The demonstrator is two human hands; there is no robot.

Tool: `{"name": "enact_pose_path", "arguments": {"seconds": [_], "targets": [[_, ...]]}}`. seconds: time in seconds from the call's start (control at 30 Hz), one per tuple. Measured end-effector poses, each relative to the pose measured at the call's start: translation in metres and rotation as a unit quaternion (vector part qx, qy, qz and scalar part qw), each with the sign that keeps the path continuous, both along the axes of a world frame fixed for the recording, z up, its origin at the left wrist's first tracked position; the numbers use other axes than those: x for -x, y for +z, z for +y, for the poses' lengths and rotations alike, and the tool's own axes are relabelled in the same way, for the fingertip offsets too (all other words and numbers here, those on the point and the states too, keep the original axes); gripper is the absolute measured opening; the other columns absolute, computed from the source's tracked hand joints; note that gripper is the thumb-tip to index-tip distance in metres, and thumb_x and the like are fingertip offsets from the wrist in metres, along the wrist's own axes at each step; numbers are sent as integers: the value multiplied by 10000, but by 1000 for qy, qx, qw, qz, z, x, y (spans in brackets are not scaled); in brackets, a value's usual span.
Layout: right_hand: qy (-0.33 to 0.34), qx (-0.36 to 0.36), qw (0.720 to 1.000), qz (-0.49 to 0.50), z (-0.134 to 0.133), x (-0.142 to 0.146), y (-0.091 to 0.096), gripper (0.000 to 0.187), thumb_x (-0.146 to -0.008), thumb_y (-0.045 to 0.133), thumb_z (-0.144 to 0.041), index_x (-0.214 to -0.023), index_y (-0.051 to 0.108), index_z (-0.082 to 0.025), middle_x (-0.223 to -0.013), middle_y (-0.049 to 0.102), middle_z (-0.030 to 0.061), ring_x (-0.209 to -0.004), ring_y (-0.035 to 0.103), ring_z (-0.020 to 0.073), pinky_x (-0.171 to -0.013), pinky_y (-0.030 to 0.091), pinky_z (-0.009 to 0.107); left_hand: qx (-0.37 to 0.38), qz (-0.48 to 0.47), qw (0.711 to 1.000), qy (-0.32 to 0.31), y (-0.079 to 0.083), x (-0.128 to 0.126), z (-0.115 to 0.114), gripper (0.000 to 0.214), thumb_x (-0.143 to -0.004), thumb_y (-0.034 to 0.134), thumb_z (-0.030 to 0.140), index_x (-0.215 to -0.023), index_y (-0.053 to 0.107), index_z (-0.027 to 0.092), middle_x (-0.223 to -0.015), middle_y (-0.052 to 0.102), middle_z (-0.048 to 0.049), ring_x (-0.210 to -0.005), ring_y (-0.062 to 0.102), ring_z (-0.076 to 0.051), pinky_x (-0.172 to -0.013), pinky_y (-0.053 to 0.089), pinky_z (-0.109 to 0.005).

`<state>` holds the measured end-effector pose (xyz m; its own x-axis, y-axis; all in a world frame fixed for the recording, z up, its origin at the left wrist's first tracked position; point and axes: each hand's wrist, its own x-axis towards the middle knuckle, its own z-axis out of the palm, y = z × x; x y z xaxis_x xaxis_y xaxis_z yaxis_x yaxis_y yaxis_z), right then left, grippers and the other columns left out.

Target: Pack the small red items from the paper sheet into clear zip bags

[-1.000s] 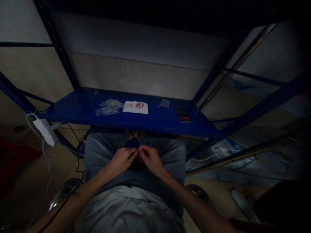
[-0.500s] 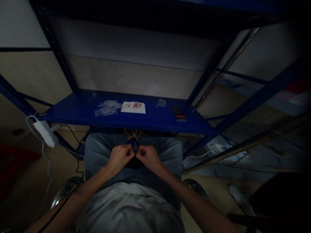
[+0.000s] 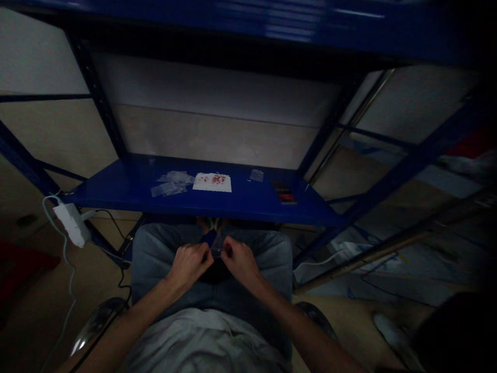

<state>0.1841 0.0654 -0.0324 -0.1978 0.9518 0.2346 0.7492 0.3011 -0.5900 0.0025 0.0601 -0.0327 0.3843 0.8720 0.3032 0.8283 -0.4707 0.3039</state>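
Note:
Between my hands, above my lap, is a small clear plastic bag (image 3: 217,247). My left hand (image 3: 191,264) pinches its left edge with curled fingers. At its other side my right hand (image 3: 238,259) is closed, fingertips at the bag's edge. On the blue shelf (image 3: 240,203) ahead lies a white sheet (image 3: 200,186) with several small red, pink and green pieces on it. A loose pile of clear plastic bags (image 3: 174,182) lies left of the sheet, and a single clear bag (image 3: 257,175) lies to its right.
A dark, flat object with a red patch (image 3: 284,194) lies at the shelf's right end. A white power strip (image 3: 73,224) with cables hangs at the left post. The upper shelf (image 3: 240,20) juts out overhead. A person's shoe (image 3: 388,329) shows at the lower right.
The view has tilted up slightly, so the shelf sits lower in the picture. My hands have drawn a little apart, and the clear bag between them shows more plainly.

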Motion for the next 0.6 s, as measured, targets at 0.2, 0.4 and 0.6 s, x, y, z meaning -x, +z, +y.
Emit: {"name": "enact_pose_path", "arguments": {"seconds": [0.2,0.4,0.6], "targets": [[12,13,991,136,9,-9,5,69,-854,494,-219,-828,559,-220,-713,640,9,-633,605,148,-576,400,229,39,-127,991,6,12,1,3,197,-926,412,286,-806,554,217,-755,634,-29,-692,600,-178,-661,384,-275],[72,133,924,352,17,-12,6,220,-865,496,-423,-896,512,-206,-777,655,27,-550,633,150,-405,414,203,250,-477,842,27,6,8,21,317,-871,521,453,-1083,527,218,-1055,642,-81,-925,640,-222,-695,503,-312],[109,186,884,416,14,-12,1,280,-807,579,-446,-883,566,-176,-756,655,28,-545,646,146,-430,469,211,400,-600,692,-29,2,7,19,407,-808,644,421,-1109,587,153,-1018,684,-127,-837,693,-234,-655,541,-317]]}}
